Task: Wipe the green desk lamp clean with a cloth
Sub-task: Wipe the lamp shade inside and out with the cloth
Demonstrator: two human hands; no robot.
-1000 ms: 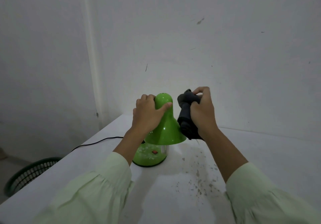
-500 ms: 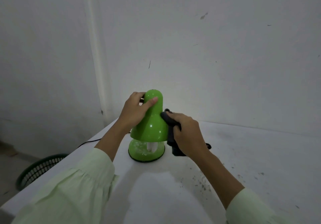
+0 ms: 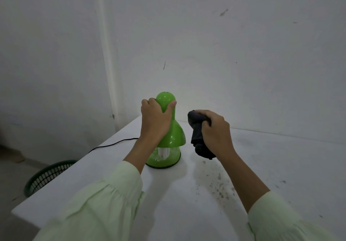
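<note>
Right hand (image 3: 215, 132), bunching the dark grey cloth (image 3: 198, 136): half a second ago it pressed the cloth against the right flank of the glossy green bell-shaped lamp shade (image 3: 173, 130). Now it is off the shade, cloth clear of the lamp with a gap of white table between, much as a second ago, though lower.

Left hand (image 3: 155, 121): fingers were further round the back of the dome; now it wraps the neck from the near side, thumb (image 3: 173, 103) across the front.

White spiral bulb (image 3: 164, 151) shows under the shade rim; a second ago it did not show.

Black cord (image 3: 112, 144) is in view again left of the wrist.
</note>
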